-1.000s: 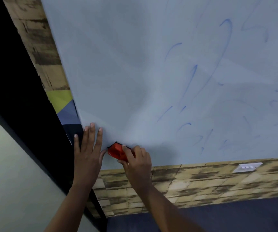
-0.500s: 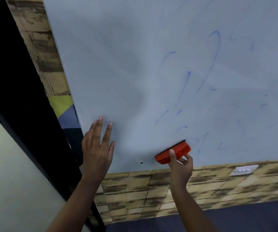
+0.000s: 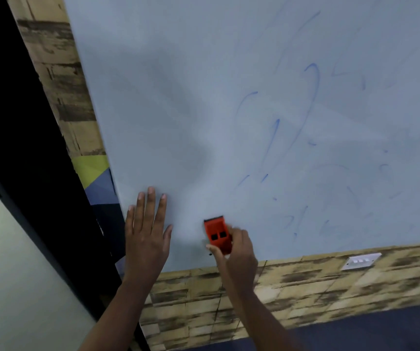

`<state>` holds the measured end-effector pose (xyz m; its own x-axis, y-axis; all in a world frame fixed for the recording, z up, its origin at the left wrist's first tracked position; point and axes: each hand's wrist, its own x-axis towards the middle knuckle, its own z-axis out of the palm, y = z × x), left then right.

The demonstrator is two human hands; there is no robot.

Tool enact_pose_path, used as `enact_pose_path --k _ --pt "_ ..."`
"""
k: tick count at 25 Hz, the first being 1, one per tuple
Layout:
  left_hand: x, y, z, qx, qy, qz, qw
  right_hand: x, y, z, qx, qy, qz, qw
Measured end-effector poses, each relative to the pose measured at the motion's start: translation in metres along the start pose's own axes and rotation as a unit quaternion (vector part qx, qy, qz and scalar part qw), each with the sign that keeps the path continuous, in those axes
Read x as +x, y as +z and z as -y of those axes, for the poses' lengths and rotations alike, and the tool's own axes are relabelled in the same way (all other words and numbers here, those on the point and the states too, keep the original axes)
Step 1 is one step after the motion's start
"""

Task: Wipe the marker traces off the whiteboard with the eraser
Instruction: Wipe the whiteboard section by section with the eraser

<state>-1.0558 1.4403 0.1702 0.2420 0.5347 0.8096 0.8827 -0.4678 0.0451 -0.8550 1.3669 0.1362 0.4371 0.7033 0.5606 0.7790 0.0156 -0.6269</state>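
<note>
The whiteboard (image 3: 178, 97) fills most of the head view, pale grey-blue, with faint blue marker traces (image 3: 312, 97) smeared over its right half. My right hand (image 3: 239, 252) grips an orange eraser (image 3: 217, 235) with a black felt edge, held upright against the board near its bottom edge. My left hand (image 3: 146, 231) lies flat on the board's lower left corner, fingers straight and pointing up. Between the two hands is a gap of bare board.
Below the board runs a wall of tan brick-pattern paper (image 3: 305, 287) with a white switch plate (image 3: 360, 260) at the right. A dark door frame (image 3: 26, 148) stands left of the board. Dark blue floor (image 3: 355, 333) lies at the bottom right.
My right hand has slid the eraser back left along the board's bottom edge and turned it from lying sideways to upright. My left hand stays flat on the lower left corner.
</note>
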Motion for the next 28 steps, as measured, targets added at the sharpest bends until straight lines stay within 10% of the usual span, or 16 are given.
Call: enact_pose_path --k 6,16,24,28 --pt "-0.008 0.011 0.004 0.012 0.011 -0.017 1.0 0.056 -0.056 0.015 0.167 0.075 -0.114 0.976" --pt "0.014 -0.022 -0.033 -0.004 -0.099 -0.032 0.995 0.048 -0.025 -0.002 -0.074 -0.267 0.047 0.96" --pt "0.031 -0.04 -0.066 0.035 -0.126 0.005 0.991 0.134 -0.122 -0.012 0.136 -0.059 -0.088 0.985" --pt "0.027 -0.05 -0.074 0.085 -0.161 0.086 0.979 0.127 -0.102 -0.012 0.035 -0.186 -0.062 0.98"
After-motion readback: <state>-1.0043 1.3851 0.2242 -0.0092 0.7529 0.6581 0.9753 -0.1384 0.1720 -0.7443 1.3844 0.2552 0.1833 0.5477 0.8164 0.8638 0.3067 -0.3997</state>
